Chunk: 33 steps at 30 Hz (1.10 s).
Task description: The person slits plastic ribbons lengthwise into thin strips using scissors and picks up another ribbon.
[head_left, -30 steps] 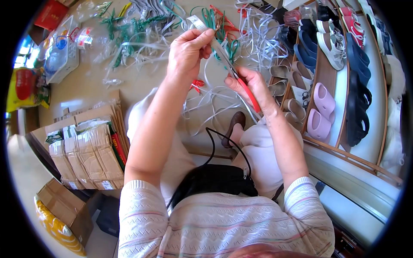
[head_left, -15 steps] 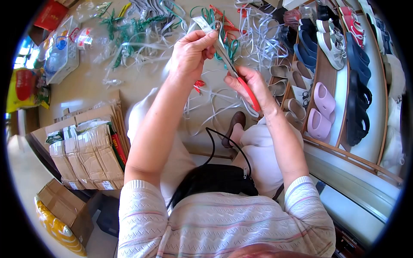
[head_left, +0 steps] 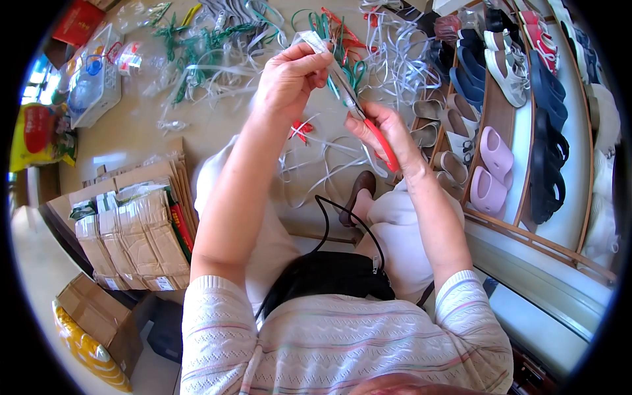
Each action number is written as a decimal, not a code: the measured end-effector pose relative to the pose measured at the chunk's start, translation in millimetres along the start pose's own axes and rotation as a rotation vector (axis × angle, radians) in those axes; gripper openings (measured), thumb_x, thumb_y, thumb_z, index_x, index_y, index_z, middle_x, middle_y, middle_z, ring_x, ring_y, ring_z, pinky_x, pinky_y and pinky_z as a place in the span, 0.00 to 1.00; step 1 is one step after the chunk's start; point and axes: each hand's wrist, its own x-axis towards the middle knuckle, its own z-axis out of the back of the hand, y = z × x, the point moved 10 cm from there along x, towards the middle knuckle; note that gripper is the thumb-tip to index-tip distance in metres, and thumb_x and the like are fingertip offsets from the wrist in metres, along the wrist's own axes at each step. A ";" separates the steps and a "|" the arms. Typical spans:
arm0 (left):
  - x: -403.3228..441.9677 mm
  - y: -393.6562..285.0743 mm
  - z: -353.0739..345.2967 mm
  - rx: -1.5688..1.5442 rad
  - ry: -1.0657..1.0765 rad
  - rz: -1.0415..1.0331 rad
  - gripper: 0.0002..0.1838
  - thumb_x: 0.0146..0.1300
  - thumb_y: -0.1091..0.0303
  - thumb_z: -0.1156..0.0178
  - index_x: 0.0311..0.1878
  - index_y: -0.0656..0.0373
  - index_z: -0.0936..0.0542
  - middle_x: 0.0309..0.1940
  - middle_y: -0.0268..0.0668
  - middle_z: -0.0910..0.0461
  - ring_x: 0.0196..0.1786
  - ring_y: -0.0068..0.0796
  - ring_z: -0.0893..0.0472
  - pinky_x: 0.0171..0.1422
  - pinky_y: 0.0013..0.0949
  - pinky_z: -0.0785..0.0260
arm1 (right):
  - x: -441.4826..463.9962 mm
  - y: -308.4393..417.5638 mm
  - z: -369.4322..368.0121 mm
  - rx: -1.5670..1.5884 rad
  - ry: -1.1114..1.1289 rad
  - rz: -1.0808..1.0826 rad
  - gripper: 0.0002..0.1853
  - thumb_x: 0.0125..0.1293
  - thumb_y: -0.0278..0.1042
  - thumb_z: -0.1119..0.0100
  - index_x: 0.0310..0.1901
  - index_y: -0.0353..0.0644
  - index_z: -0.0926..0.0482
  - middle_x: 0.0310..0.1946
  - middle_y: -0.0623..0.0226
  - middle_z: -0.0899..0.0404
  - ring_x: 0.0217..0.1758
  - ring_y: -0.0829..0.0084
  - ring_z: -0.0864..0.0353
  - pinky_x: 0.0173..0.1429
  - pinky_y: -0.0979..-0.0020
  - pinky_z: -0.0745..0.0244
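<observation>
My left hand [head_left: 284, 82] is raised in front of me, its thumb and fingers pinching a whitish, translucent flat strip [head_left: 313, 41] that sticks out above the fingertips. My right hand [head_left: 393, 128] is closed around the red handle of a pair of scissors [head_left: 380, 143]. The metal blades point up and left, with their tips close to my left fingers and the strip. Whether the blades touch the strip cannot be made out. White strips [head_left: 316, 164] and a small red piece [head_left: 301, 130] lie on the floor below my hands.
Tangled white strips [head_left: 403, 69] and green strips [head_left: 217, 39] cover the floor ahead. A shoe rack [head_left: 507, 234] with sandals and shoes stands at right. Flattened cardboard [head_left: 135, 237] is at left, with a white basket [head_left: 108, 99] holding plastic bottles farther off.
The pinched strip now bends over at its upper end, and my left fingers have shifted slightly. The scissors have moved only a little in my right hand.
</observation>
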 end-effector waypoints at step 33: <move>-5.0 -9.9 -2.2 0.308 0.032 0.022 0.09 0.57 0.68 0.41 0.37 0.64 0.21 0.21 0.30 0.25 0.22 0.18 0.29 0.27 0.21 0.36 | -7.7 -5.5 -1.9 0.183 0.029 -0.153 0.12 0.57 0.40 0.39 0.35 0.41 0.26 0.21 0.83 0.35 0.20 0.90 0.42 0.23 0.86 0.47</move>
